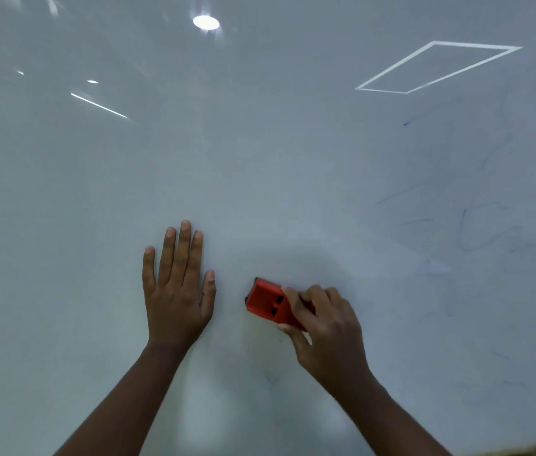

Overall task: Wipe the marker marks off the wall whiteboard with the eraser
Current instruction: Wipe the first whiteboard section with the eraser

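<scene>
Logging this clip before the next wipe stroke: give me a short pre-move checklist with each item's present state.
1. Eraser gripped by right hand: ok.
2. Eraser against the whiteboard: looks so; the contact face is hidden, cannot tell.
3. Left hand flat on the board, apart from the eraser: ok.
4. Marks left to wipe: not ok, faint blue marker marks remain to the right.
5. Path rightward toward those marks unobstructed: ok.

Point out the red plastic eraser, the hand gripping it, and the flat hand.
red plastic eraser [265,299]: head view, its red back.
right hand [327,327]: head view, its knuckles.
left hand [176,291]: head view, its back.
</scene>
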